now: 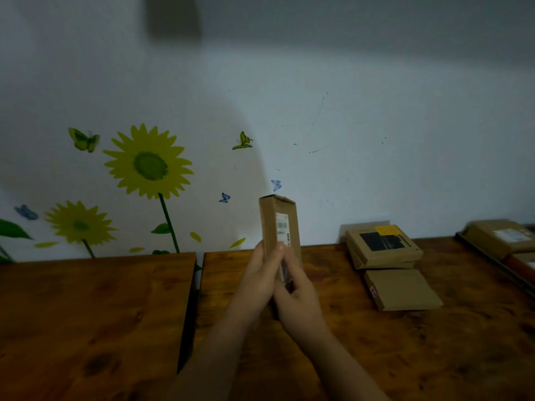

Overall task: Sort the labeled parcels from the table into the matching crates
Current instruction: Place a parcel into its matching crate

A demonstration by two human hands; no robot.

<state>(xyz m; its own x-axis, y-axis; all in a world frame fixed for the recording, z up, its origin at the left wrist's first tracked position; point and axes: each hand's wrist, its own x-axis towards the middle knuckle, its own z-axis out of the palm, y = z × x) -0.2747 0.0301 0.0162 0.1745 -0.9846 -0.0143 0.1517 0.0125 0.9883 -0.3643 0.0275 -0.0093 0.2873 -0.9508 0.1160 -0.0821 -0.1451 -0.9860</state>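
I see two wooden tables point(95, 308) butted side by side with a dark gap between them, against a wall with sunflower stickers point(149, 163). No crate is clearly in view from here; at the far right edge a dark-rimmed tray or bin point(492, 264) holds another cardboard box point(503, 235), but it is blurred and I cannot tell whether it is one of the crates. That is my first worry: with no destination visible, the parcel could go to the wrong place.

Near the back of the right-hand table sits a stack of flat parcels point(382, 247), and just in front of it lies a single flat parcel point(402, 289) with a red mark on its edge. A careless swing toward the right could knock the stack askew.

The tall narrow parcel point(279, 224) is held upright above the right-hand table, close to the gap, its white label point(282, 228) facing me. The left hand point(257, 273) wraps its lower left side, thumb pressed on the front near the label; the right hand point(295, 293) cups the bottom, fingers curled around it. Both grip only the lower part, so the top-heavy box could tip or slide out, I judge, and land in the gap.

The label is small, the light dim; misreading it is the likeliest slip.
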